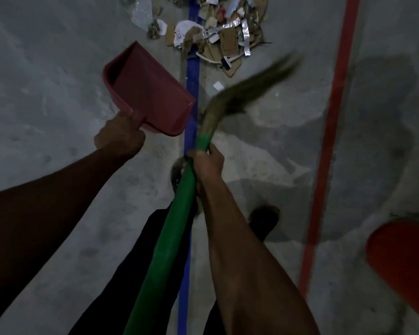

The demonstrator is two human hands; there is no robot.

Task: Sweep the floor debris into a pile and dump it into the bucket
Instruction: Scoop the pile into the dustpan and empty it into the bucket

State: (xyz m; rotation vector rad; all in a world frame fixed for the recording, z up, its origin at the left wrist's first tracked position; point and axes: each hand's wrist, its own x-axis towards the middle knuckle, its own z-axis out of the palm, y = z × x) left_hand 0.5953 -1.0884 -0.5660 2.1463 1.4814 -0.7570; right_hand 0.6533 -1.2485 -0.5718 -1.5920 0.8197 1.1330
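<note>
Debris (218, 32) lies heaped at the top of the view on the grey concrete floor (46, 68): torn cardboard, crumpled white paper and strips of silver foil, gathered across and just right of a blue tape line (192, 76) that runs down the middle of the frame, with one small white scrap (218, 85) lying apart on the near side of the heap. The broom (179, 213) has a green handle and a blurred head of brownish bristles that hangs in the air just short of the heap, to the right of the blue line. The right hand (207, 164) is clenched round the green handle near where the bristles are bound to it. The left hand (120, 137) grips the short handle of a dark red dustpan (148, 90), held off the floor and tilted, left of the blue line, apart from the heap. A red tape line (331, 141) runs down the floor further right, and a red bucket (406, 264) shows partly at the lower right edge, well apart from the debris. Dark trouser legs and a dark shoe (264, 221) stand below the arms
</note>
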